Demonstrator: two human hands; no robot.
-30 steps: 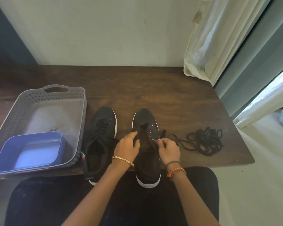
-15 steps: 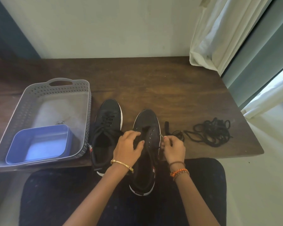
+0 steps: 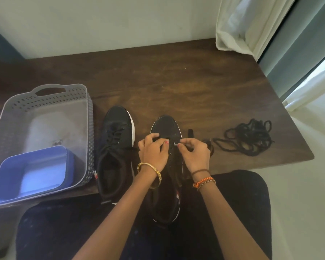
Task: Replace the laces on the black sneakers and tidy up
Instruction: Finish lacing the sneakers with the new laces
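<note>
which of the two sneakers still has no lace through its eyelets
The right sneaker, held by both hands, shows bare eyelets. The left sneaker, beside the grey basket, is laced.

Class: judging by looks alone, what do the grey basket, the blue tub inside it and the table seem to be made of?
Grey basket: likely moulded plastic, matt, perforated walls. Blue tub: smooth plastic with a slight sheen. Table: dark wood or veneer, grain and scuffs showing.

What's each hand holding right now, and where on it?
Left hand grips the unlaced sneaker at its upper near the eyelets. Right hand pinches the black lace by its tip, at an eyelet.
</note>
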